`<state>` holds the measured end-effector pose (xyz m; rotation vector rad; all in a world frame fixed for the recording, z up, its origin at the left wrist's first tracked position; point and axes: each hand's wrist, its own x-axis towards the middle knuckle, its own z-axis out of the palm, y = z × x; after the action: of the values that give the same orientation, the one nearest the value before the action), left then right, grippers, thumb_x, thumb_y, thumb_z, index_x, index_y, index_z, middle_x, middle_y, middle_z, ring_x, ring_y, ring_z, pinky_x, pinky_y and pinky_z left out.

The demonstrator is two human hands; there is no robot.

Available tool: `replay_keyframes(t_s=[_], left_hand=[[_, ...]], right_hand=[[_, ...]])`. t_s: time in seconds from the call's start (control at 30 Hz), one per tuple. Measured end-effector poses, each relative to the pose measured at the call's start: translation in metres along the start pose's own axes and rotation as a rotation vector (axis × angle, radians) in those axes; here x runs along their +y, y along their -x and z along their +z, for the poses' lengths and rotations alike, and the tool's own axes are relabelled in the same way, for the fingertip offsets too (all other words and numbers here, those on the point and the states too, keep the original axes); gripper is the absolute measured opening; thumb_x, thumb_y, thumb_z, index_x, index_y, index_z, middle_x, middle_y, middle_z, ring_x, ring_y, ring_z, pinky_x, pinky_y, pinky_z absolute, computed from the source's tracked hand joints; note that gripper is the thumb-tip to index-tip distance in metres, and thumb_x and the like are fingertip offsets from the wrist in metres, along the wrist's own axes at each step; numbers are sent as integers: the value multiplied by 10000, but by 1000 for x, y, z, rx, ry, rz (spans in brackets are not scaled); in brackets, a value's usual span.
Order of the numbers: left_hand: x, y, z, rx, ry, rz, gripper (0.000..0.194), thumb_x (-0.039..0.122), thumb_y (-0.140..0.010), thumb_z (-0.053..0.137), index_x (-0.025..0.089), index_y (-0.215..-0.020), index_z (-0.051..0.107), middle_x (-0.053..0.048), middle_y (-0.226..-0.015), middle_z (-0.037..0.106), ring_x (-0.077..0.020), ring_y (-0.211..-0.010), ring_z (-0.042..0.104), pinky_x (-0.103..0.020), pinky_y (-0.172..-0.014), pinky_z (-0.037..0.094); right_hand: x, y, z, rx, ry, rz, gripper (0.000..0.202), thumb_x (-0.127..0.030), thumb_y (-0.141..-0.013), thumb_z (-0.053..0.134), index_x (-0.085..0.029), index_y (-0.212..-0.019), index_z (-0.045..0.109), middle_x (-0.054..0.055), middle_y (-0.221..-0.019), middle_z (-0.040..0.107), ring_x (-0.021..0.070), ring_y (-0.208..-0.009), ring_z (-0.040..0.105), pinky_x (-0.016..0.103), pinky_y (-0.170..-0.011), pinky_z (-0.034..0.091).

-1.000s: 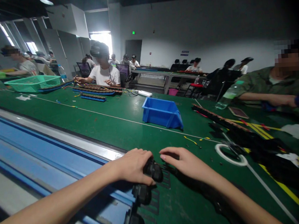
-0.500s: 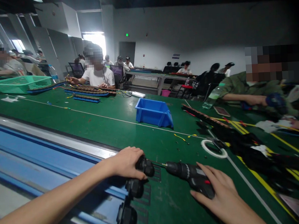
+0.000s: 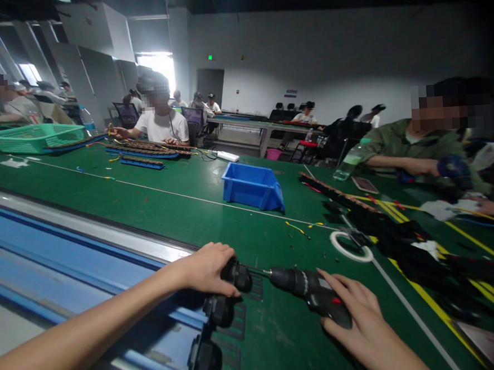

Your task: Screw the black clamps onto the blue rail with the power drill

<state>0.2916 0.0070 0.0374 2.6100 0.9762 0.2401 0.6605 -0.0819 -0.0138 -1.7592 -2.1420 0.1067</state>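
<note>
Curled around a black-and-grey power drill, the right grip is partly closed. Left of it, the left grip clasps a black knobbed fitting.

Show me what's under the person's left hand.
A black fitting sticks out between the fingers and thumb of the left hand. Whatever lies beneath the palm is covered.

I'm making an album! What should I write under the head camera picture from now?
Right hand grips a black drill aimed at black fittings steadied by the left hand.
</note>
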Motion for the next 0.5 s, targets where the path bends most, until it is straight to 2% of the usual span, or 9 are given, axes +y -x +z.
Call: replay_keyframes(t_s=[0.3,0.43,0.5], left_hand=[[0,0,0,0,-5,-4,646,645,-703,747,154,-1083,569,-98,-1020,615,-289,-943,595,-373,-827,459],[2,3,-2,21,14,32,747,635,-728,733,200,-1290,505,-95,-1109,610,-296,-1005,587,-376,-865,451],[2,3,-2,16,21,50,722,630,-744,721,246,-1313,498,-75,-1088,613,-290,-992,591,-369,-851,449]], right_hand=[[-12,-1,3,45,73,26,688,-389,-773,559,-243,-1429,414,120,-1336,455,366,-1254,393,535,-1075,356],[-17,-3,-2,39,82,41,717,-499,-800,603,-220,-1435,419,138,-1345,449,356,-1257,401,524,-1072,373],[-18,-4,-4,24,77,44,745,-557,-805,616,-211,-1436,425,146,-1346,450,351,-1258,405,514,-1068,387]])
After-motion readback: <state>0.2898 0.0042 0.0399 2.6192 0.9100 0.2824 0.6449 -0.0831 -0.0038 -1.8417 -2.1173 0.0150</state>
